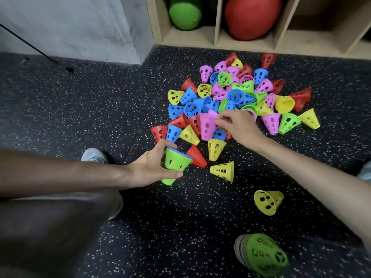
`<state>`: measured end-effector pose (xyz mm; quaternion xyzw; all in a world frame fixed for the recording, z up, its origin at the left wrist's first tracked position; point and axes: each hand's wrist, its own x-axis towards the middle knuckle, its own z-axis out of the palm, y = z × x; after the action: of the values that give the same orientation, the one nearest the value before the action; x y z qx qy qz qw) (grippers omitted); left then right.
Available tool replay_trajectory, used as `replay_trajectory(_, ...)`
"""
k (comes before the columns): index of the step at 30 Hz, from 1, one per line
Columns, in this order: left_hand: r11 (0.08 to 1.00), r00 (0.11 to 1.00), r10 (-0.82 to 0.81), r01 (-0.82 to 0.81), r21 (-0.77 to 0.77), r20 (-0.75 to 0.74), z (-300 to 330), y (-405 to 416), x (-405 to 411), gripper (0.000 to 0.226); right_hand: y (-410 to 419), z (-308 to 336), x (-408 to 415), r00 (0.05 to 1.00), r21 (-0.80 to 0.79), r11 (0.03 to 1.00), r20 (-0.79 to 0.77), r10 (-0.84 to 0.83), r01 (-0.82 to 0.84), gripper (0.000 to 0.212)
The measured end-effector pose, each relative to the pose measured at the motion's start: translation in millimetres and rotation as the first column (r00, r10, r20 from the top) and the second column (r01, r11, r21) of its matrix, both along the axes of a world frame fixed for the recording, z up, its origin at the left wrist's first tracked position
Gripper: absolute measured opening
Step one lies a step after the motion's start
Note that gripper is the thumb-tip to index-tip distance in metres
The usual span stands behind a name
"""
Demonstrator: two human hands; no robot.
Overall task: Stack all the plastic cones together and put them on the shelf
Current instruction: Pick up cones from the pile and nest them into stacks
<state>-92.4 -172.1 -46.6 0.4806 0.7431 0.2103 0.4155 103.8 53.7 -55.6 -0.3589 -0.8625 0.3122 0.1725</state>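
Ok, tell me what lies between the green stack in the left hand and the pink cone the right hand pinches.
In the head view, between the green stack and the pink cone: one yellow cone and bare floor.

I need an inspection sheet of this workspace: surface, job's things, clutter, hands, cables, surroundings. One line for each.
Surface: dark speckled floor.
Job's things: pile of loose cones on the floor before the shelf; two stray yellow cones nearer the person; stack with a green outer cone lying at bottom right.
Clutter: nothing seen.
Hands: left hand holds a green cone with a blue one nested inside; right hand pinches a pink cone by its rim.
Cables: thin black line along the grey wall.
Surroundings: green roll and red ball in shelf compartments; shoes on the floor.
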Motion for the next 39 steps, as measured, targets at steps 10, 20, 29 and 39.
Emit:
replay_trajectory(10,0.983,0.982,0.179,-0.177,-0.044,0.061,-9,-10,-13,0.085,-67,12,-43,0.968,-0.237,0.939,-0.098,0.233,-0.250,0.025)
replay_trajectory(20,0.979,0.978,0.204,-0.204,-0.016,0.045,-11,-6,-15,0.097,-77,1,-54,0.924,-0.355,0.853,-0.121,0.363,-0.382,0.020)
replay_trajectory(29,0.957,0.962,0.262,-0.269,0.110,0.073,-12,5,-8,0.081,-58,-8,-52,0.929,-0.531,0.763,-0.169,0.331,-0.368,0.027)
replay_trajectory(39,0.961,0.952,0.249,-0.265,0.074,0.178,-24,6,1,0.064,46,-48,-1,0.989,-0.265,0.964,0.143,0.032,0.007,0.030)
